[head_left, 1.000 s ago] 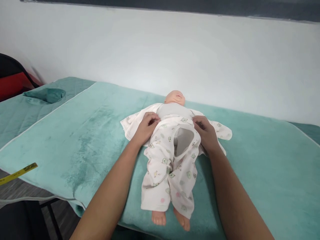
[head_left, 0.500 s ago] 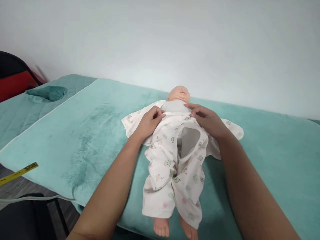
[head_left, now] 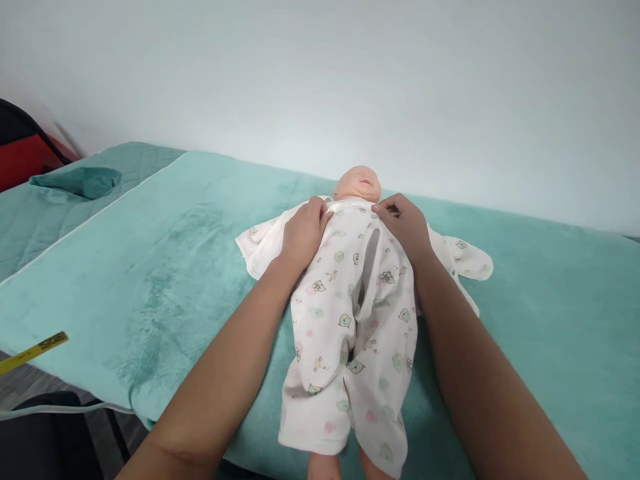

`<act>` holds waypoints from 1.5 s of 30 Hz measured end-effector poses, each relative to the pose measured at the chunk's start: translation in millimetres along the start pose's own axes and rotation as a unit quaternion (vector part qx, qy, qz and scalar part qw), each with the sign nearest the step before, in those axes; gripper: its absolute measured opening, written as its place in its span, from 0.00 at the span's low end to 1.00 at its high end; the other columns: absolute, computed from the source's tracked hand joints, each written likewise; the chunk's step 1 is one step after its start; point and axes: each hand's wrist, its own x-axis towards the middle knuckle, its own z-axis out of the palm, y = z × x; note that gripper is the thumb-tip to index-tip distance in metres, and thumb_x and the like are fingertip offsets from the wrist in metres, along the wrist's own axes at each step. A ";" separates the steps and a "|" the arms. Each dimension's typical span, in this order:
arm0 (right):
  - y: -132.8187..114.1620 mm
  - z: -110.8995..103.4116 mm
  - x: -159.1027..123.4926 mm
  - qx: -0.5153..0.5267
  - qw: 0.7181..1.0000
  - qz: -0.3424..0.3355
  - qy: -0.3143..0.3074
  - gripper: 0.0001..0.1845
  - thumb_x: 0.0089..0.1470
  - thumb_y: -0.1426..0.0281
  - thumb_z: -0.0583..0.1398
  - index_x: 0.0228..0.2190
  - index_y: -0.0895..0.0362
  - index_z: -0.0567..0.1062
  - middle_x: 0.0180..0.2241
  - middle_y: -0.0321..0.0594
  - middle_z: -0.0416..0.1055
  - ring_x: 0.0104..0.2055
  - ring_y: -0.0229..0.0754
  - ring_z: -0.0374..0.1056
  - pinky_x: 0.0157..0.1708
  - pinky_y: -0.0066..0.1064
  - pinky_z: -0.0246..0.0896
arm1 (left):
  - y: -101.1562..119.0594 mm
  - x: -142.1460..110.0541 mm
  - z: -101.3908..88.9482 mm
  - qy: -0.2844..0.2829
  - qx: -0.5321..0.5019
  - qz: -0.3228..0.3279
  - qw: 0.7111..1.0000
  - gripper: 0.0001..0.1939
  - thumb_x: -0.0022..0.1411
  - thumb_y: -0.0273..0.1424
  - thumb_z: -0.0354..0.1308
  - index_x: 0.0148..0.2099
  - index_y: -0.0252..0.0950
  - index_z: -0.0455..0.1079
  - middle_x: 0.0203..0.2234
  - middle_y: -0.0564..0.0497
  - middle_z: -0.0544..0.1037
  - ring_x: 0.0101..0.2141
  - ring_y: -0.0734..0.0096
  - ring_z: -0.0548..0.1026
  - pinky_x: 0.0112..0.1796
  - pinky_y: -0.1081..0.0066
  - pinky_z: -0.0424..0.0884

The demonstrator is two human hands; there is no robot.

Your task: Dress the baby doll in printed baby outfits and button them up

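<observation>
The left hand [head_left: 306, 233] has its fingers curled, thumb and forefinger pinching the waistband of the trousers [head_left: 320, 320]. The right hand [head_left: 404, 227] pinches the same edge with thumb and forefinger; how its other fingers lie I can't quite tell. The stretched waistband runs between the two pinches, high on the doll's chest, and the trousers spread from there toward the person, their open slit below and between the fingers. The doll [head_left: 357, 185] lies on its back, head just beyond the fingertips, feet well below them and partly cut off from view.

Around the hands, the white top [head_left: 267, 237] lies beneath the doll, one sleeve reaching out left of the left fingers, the other out right of the right ones. The right forearm crosses in front of part of it, and the left hand covers some too. The wall [head_left: 300, 87] rises past the fingers, behind the head.

The green bed [head_left: 175, 300] stretches away on either side. Far left of the left fingers are a yellow strip [head_left: 33, 352] at the bed's near edge, a black chair [head_left: 45, 433] low down, and, farther off, a red thing [head_left: 27, 160] I can't make out.
</observation>
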 end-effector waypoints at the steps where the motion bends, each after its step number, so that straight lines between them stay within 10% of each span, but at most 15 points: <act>1: 0.3 -1.2 -1.0 0.013 1.000 -0.004 -0.017 0.11 0.51 0.58 0.60 0.27 0.52 0.69 0.30 0.36 0.70 0.34 0.42 0.62 0.35 0.34 0.55 | -1.0 -0.4 -1.5 -0.005 0.021 0.025 0.999 0.05 0.66 0.34 0.51 0.38 0.39 0.63 0.33 0.48 0.70 0.39 0.60 0.66 0.40 0.67 0.58; 5: -1.9 -8.6 -5.3 0.029 0.995 0.040 -0.088 0.15 0.54 0.54 0.58 0.30 0.52 0.69 0.33 0.35 0.70 0.36 0.43 0.63 0.37 0.34 0.55 | -4.4 0.3 -5.3 -0.007 0.085 0.087 0.993 0.08 0.68 0.36 0.50 0.39 0.38 0.65 0.45 0.44 0.71 0.49 0.56 0.64 0.50 0.62 0.55; 9: -4.8 -12.8 -6.1 0.007 0.993 0.040 -0.111 0.15 0.55 0.55 0.57 0.28 0.53 0.69 0.30 0.34 0.69 0.34 0.42 0.62 0.35 0.33 0.54 | -5.2 5.2 -3.9 -0.031 0.106 0.048 0.993 0.09 0.69 0.36 0.46 0.39 0.38 0.64 0.37 0.46 0.74 0.41 0.59 0.69 0.48 0.62 0.58; 24: 5.7 3.6 9.1 -0.036 0.996 0.069 0.046 0.06 0.50 0.65 0.58 0.26 0.53 0.68 0.27 0.34 0.69 0.28 0.40 0.62 0.33 0.33 0.56 | -8.1 25.5 5.8 -0.008 0.196 -0.041 0.980 0.12 0.70 0.39 0.44 0.46 0.40 0.64 0.35 0.49 0.78 0.35 0.62 0.74 0.37 0.67 0.63; 36: 11.7 -10.4 -49.1 0.012 0.996 -0.008 0.085 0.10 0.51 0.69 0.55 0.36 0.53 0.73 0.41 0.40 0.73 0.42 0.42 0.68 0.45 0.36 0.63 | -15.9 -10.1 -1.0 0.037 0.249 0.105 0.962 0.13 0.68 0.27 0.46 0.50 0.36 0.68 0.49 0.43 0.73 0.53 0.57 0.65 0.52 0.61 0.61; 41: 4.8 -24.2 -77.2 -0.042 0.993 0.098 0.044 0.10 0.46 0.69 0.58 0.33 0.55 0.75 0.34 0.40 0.76 0.36 0.44 0.68 0.39 0.36 0.62 | 1.2 -50.7 -13.5 -0.005 0.266 0.046 0.963 0.09 0.64 0.26 0.49 0.43 0.36 0.69 0.41 0.41 0.74 0.45 0.54 0.68 0.45 0.58 0.64; 45: 0.4 -33.4 -83.4 -0.020 0.988 0.153 -0.018 0.11 0.44 0.68 0.61 0.32 0.56 0.79 0.35 0.41 0.78 0.39 0.48 0.70 0.38 0.36 0.63 | 9.0 -65.6 -16.9 -0.040 0.079 -0.059 0.994 0.09 0.61 0.26 0.50 0.43 0.37 0.68 0.36 0.47 0.75 0.36 0.64 0.71 0.39 0.65 0.67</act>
